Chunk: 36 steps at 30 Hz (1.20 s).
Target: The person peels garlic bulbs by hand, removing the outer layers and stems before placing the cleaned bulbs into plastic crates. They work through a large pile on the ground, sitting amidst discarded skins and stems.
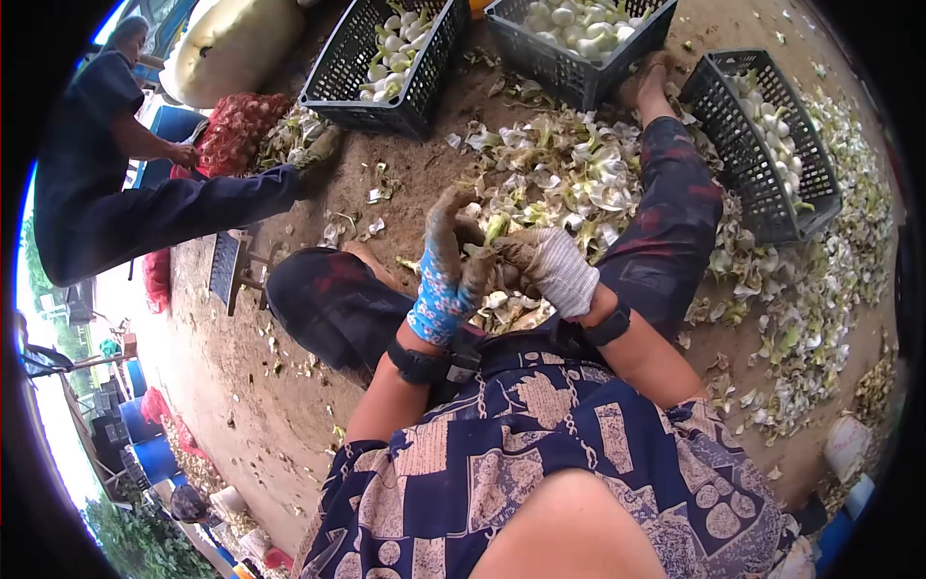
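My left hand (446, 265), in a blue flowered glove with a soil-browned palm and fingers, is raised between my knees with its fingers curled. My right hand (558, 268), in a pale knit glove with dirty fingertips, meets it from the other side. Between the fingers of both hands is a garlic bulb, mostly hidden, with a bit of green stem (496, 228) showing. Loose white and green peelings (564, 179) lie on the ground just beyond my hands.
Black crates with white bulbs stand ahead: one left (316, 96), one middle (579, 77), one right (786, 183). Peelings (820, 338) cover the ground at right. A seated person (87, 174) works at left beside a red net sack (241, 130). A small stool (227, 270) stands nearby.
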{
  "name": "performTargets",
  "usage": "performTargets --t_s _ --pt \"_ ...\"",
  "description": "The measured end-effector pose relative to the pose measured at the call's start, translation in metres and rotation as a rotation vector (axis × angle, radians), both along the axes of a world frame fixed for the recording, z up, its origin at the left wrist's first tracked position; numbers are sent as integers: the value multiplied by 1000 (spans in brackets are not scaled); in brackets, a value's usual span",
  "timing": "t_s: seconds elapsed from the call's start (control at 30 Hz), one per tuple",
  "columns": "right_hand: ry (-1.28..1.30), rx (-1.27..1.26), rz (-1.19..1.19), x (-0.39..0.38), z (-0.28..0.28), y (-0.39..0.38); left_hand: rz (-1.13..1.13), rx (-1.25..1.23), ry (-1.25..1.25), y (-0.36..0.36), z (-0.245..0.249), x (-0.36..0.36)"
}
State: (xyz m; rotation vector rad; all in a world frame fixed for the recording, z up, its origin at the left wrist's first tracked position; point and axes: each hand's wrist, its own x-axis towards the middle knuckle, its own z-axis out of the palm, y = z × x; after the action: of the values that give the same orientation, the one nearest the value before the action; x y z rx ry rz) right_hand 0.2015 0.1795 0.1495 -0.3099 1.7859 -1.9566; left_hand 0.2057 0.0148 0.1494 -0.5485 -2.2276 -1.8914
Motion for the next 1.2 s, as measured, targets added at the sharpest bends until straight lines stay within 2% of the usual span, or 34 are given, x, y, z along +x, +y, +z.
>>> performTargets --t_s 0.03,0.07,0.1,0.17,0.2,0.23,0.3,0.33,0.43,0.47,0.5,0.53,0.57,0.6,0.63,0.67,0.7,0.77,0.8,0.83,0.87,0.9,0.93,0.97,1.0,1.03,1.1,1.13,1.17,1.2 --pt "223 71 44 -3 -4 0 -11 -115 135 -3 -4 2" --pt "101 267 148 -6 -9 -1 -43 -237 140 -9 6 6" --pt "105 270 143 -4 -14 -1 -46 -235 145 -7 12 6" --pt "251 274 230 -1 -11 0 -77 -453 532 -1 24 7" --pt "390 168 96 3 9 2 -67 -464 546 -3 21 7" --pt "394 174 98 3 8 3 -63 -458 550 -3 14 10" --pt "541 370 164 1 2 4 -9 -265 394 -5 1 14" --pt "543 367 161 1 -1 2 28 -375 472 -11 -4 11" --pt "283 106 92 4 -9 -3 -30 -316 415 -10 6 9" --pt "1084 285 56 -6 -12 3 -31 -317 416 -8 10 10" --pt "1087 286 57 -5 -1 7 -20 -180 267 -7 16 10" --pt "491 119 128 -3 13 14 -6 -44 118 -5 21 11" --pt "-108 -46 189 1 22 17 -3 -45 119 -4 24 11" --pt "-292 -284 109 5 15 18 47 113 69 -1 26 10" --pt "-350 -371 1 5 10 15 97 272 19 1 28 9" --pt "-475 -430 -104 0 -5 18 175 305 -28 2 30 8" --pt "-602 -489 -212 -6 -24 23 178 304 -27 -3 27 9" --pt "-786 -677 -158 -1 -32 32 137 4 90 -20 14 11" --pt "-758 -582 -227 3 -20 18 137 -83 262 -22 9 7" --pt "-735 -486 -299 7 -9 5 136 -83 254 -23 7 9" --pt "-540 -260 -60 4 -2 8 89 -213 338 -21 11 11" --pt "-261 -81 13 3 -6 2 40 -342 424 -19 14 12" --pt "223 151 41 1 -10 -3 -24 -449 462 -22 11 14" --pt "708 382 70 -1 -9 -8 -27 -447 461 -21 12 13" --pt "456 367 110 -2 -5 -9 -62 -522 524 -19 16 13" --pt "456 367 111 -2 0 -10 -94 -598 586 -17 20 12" --pt "337 373 112 -1 7 -10 -101 -565 513 -14 20 14" --pt "631 379 69 -1 -8 -10 -80 -578 559 -14 18 13" --pt "629 379 70 -1 -4 -9 -59 -590 606 -12 21 11" --pt "332 318 130 -2 2 -6 -53 -536 532 -8 29 14"
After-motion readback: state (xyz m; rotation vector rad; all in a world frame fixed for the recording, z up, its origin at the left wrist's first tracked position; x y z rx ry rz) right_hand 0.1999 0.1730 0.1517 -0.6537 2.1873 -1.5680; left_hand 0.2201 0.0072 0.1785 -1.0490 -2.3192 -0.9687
